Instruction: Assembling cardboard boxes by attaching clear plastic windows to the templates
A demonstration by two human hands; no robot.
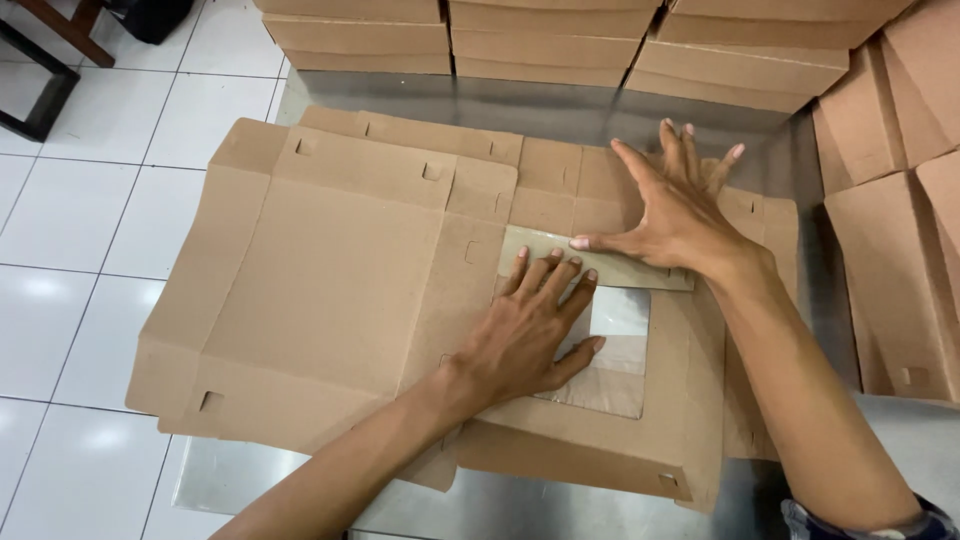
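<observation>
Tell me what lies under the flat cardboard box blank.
The flat cardboard box blank, pressed by the left hand and right hand, lies on a shiny metal table whose edges show around it. The tabletop beneath the blank is covered.

Two bare forearms enter from the bottom of the frame. The left hand [525, 330] and right hand [680, 215] wear no gloves, rings or watch. The nails are short and plain. The left arm is uncovered up to the lower frame edge. At the lower right corner, a sleeve [860, 522] of dark blue patterned cloth shows at the right elbow.
</observation>
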